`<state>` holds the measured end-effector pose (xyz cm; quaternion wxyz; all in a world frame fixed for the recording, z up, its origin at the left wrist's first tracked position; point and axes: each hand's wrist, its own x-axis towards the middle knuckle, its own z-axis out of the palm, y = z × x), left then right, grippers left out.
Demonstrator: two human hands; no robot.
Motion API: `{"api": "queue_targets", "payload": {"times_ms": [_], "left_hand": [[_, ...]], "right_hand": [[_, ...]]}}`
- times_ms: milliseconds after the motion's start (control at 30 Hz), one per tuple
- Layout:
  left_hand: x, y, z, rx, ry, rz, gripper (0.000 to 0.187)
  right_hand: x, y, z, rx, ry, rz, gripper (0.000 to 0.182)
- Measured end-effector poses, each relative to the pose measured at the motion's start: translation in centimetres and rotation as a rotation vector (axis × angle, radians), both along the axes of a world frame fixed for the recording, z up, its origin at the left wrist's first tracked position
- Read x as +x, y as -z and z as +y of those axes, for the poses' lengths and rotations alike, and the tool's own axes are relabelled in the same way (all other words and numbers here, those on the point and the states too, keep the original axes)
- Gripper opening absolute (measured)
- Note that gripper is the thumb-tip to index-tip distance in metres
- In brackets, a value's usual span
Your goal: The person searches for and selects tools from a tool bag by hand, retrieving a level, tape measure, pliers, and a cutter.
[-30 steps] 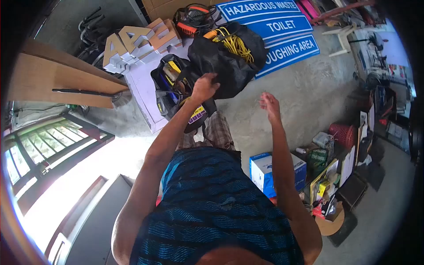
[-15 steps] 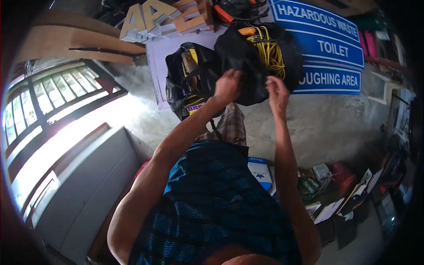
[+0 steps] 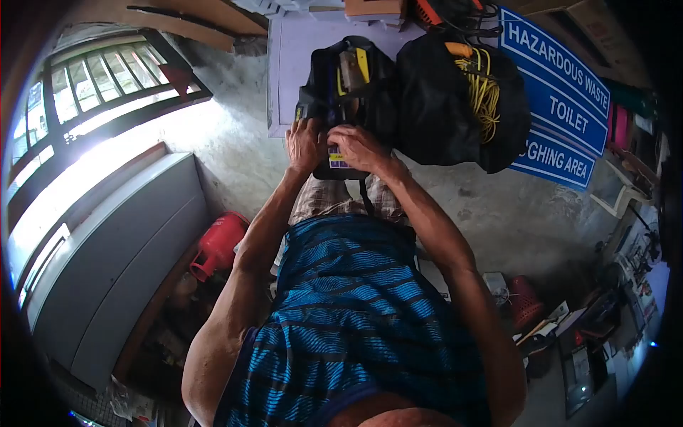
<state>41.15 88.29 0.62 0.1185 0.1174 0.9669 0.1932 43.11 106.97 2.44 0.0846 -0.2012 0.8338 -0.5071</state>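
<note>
A black tool bag [image 3: 377, 107] lies open on the pale table, with yellow-edged tools and a brown-handled tool inside. My left hand [image 3: 306, 148] is at its near left edge, the fingers bent over the rim and closed on it. Beside it, my right hand [image 3: 359, 151] curls its fingers at the bag's front edge, above a purple and yellow label [image 3: 339, 161]; its fingertips are partly hidden. To the right sits a bigger black bag [image 3: 434, 107], a bundled yellow cord [image 3: 482, 96] on top of it.
Blue signs [image 3: 562, 99] with white lettering lie right of the bags. The pale table [image 3: 284, 71] holds an orange and black tool [image 3: 429, 13] at the back. A red gas cylinder [image 3: 220, 242] stands left, near a grey panel [image 3: 114, 263]. A barred window [image 3: 114, 75] is at far left.
Both hands have moved left from the larger black bag to the near edge of the smaller tool bag. The view has shifted, so the table's things appear farther right.
</note>
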Motion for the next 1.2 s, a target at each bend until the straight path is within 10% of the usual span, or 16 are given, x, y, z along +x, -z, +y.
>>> {"api": "queue_targets", "payload": {"times_ms": [233,367,467,633,767,833,967,1200], "left_hand": [[-1.6,4.7,-11.1,0.392,-0.932,-0.18,0.032],[0.4,7.6,-15.3,0.464,-1.06,-0.674,0.034],[1.8,8.9,-15.1,0.315,-0.735,-0.233,0.045],[-0.4,-2.2,-7.7,0.534,-0.247,0.102,0.048],[-1.8,-2.0,-1.1,0.507,-0.134,-0.151,0.045],[-3.1,0.3,1.3,0.442,-0.121,-0.21,0.048],[-6.0,2.7,3.9,0.264,-0.287,-0.5,0.059],[-8.7,4.6,4.6,0.212,-0.29,-0.651,0.059]], "right_hand": [[0.8,1.0,2.1,0.41,0.252,-0.033,0.023],[0.8,1.0,2.2,0.406,0.351,-0.094,0.022],[-0.3,0.6,1.7,0.33,0.464,-0.124,0.02],[-1.0,1.9,2.1,0.294,0.597,-0.166,0.023],[-1.7,1.2,1.8,0.119,0.593,-0.483,0.03],[-1.7,1.3,0.5,0.527,0.437,-0.495,0.038],[-3.6,2.4,-0.9,0.549,0.468,-0.771,0.042],[-4.8,3.8,-1.8,0.288,0.753,-0.896,0.039]]}}
